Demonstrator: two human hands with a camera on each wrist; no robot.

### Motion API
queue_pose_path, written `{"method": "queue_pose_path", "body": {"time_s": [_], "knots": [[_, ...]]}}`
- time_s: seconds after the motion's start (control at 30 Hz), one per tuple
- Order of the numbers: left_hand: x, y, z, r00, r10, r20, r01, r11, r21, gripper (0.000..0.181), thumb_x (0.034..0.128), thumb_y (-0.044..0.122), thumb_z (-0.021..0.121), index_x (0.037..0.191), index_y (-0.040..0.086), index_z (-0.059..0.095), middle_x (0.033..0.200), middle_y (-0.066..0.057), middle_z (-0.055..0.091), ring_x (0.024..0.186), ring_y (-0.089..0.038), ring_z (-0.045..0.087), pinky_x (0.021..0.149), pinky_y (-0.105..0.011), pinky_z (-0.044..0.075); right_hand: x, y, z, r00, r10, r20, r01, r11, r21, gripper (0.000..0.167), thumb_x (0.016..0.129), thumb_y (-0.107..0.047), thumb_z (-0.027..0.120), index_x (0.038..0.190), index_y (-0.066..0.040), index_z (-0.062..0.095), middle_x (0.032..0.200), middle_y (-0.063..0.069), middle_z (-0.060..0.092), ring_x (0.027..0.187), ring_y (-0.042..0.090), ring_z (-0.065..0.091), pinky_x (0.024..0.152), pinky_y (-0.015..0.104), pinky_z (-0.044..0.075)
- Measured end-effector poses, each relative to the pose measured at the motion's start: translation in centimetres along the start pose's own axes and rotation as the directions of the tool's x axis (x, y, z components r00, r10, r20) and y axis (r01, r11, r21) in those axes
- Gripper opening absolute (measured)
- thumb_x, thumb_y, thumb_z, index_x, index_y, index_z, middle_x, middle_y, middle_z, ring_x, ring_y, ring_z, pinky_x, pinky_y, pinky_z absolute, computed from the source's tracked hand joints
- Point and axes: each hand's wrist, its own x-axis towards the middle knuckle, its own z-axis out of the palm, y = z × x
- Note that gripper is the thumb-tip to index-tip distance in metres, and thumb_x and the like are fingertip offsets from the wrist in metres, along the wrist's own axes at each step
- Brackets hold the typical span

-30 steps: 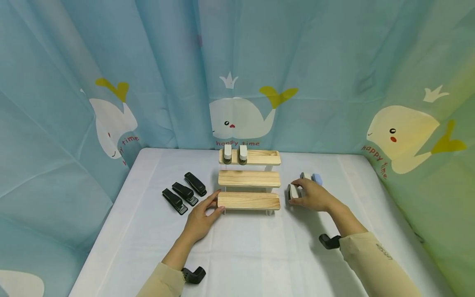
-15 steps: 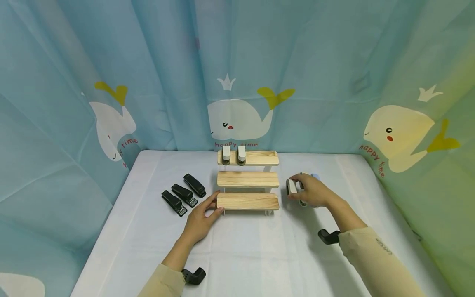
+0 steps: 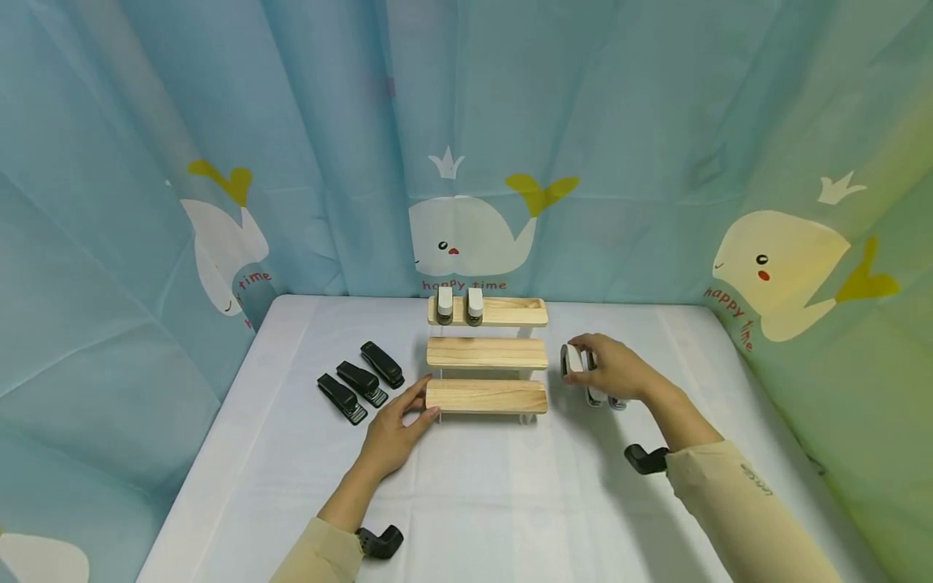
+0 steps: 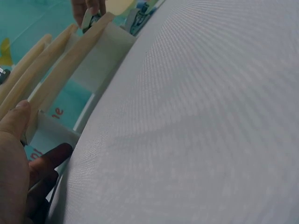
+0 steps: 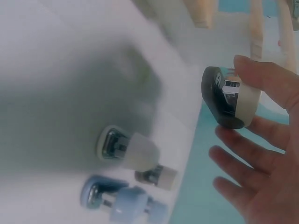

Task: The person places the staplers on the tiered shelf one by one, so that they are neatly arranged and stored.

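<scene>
My right hand (image 3: 615,368) pinches a small white-and-grey stapler (image 5: 247,102) between thumb and fingers, just right of a three-tier wooden display stand (image 3: 487,397). In the right wrist view the stapler is raised off the table, its other fingers spread below. My left hand (image 3: 391,437) holds the left end of the stand's lowest tier, thumb on the board (image 4: 56,77) and fingers by its clear side support. Two pale small staplers (image 3: 445,305) stand side by side on the left half of the top tier.
Several more small staplers, white (image 5: 140,151) and blue (image 5: 128,205), rest on the white-covered table beneath my right hand. Three black staplers (image 3: 357,382) lie in a slanted row left of the stand. A whale-print curtain (image 3: 466,121) hangs behind the table.
My right hand has risen slightly with the white-and-grey stapler, uncovering the lower ends of the staplers beneath. My left hand has stayed on the stand.
</scene>
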Motion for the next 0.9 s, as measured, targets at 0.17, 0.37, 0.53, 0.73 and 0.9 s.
{"method": "queue_pose_path", "body": {"time_s": [0.17, 0.37, 0.53, 0.73, 0.9], "knots": [[0.0, 0.1, 0.0, 1.0, -0.001, 0.0, 0.001, 1.0, -0.003, 0.066, 0.0955, 0.062, 0.064, 0.156, 0.042, 0.045, 0.108, 0.02, 0.074, 0.135, -0.022, 0.061, 0.113, -0.059, 0.043, 0.3, -0.2, -0.4, 1.0, -0.022, -0.014, 0.022, 1.0, 0.003, 0.069, 0.092, -0.034, 0.079, 0.144, 0.003, 0.054, 0.14, 0.025, 0.06, 0.13, 0.047, 0.057, 0.105, 0.063, 0.046], [-0.1, 0.1, -0.1, 1.0, 0.0, 0.0, 0.0, 1.0, 0.001, 0.066, 0.0952, 0.063, 0.063, 0.155, 0.043, 0.045, 0.11, 0.019, 0.075, 0.134, -0.022, 0.061, 0.113, -0.059, 0.043, 0.6, -0.5, -0.9, 1.0, -0.017, -0.01, 0.017, 1.0, 0.023, 0.072, 0.095, -0.036, 0.076, 0.149, 0.003, 0.048, 0.148, 0.028, 0.053, 0.136, 0.049, 0.051, 0.109, 0.066, 0.042], [0.0, 0.1, -0.1, 1.0, 0.005, 0.0, -0.005, 1.0, 0.006, 0.065, 0.0956, 0.063, 0.063, 0.155, 0.045, 0.044, 0.111, 0.018, 0.075, 0.134, -0.022, 0.061, 0.113, -0.059, 0.043, 0.8, -0.9, -1.4, 1.0, -0.01, -0.02, 0.01, 1.0, 0.025, 0.073, 0.096, -0.036, 0.074, 0.152, 0.001, 0.046, 0.149, 0.027, 0.052, 0.137, 0.049, 0.05, 0.109, 0.067, 0.041], [-0.1, 0.1, -0.1, 1.0, 0.006, -0.001, -0.006, 1.0, 0.005, 0.064, 0.0956, 0.062, 0.063, 0.155, 0.046, 0.044, 0.11, 0.018, 0.075, 0.133, -0.023, 0.061, 0.112, -0.059, 0.044, 1.2, -1.4, -2.0, 1.0, -0.005, -0.027, 0.006, 0.999, 0.039, 0.074, 0.096, -0.038, 0.074, 0.153, 0.0, 0.045, 0.148, 0.028, 0.051, 0.125, 0.043, 0.06, 0.105, 0.064, 0.046], [-0.1, 0.1, -0.1, 1.0, 0.006, 0.0, -0.006, 1.0, -0.003, 0.064, 0.0957, 0.061, 0.064, 0.155, 0.045, 0.045, 0.11, 0.017, 0.076, 0.133, -0.022, 0.061, 0.112, -0.058, 0.044, 1.5, -1.8, -2.4, 1.0, 0.007, -0.011, -0.006, 0.997, 0.071, 0.076, 0.097, -0.04, 0.073, 0.155, -0.001, 0.042, 0.149, 0.028, 0.048, 0.083, 0.024, 0.073, 0.096, 0.056, 0.053]]}}
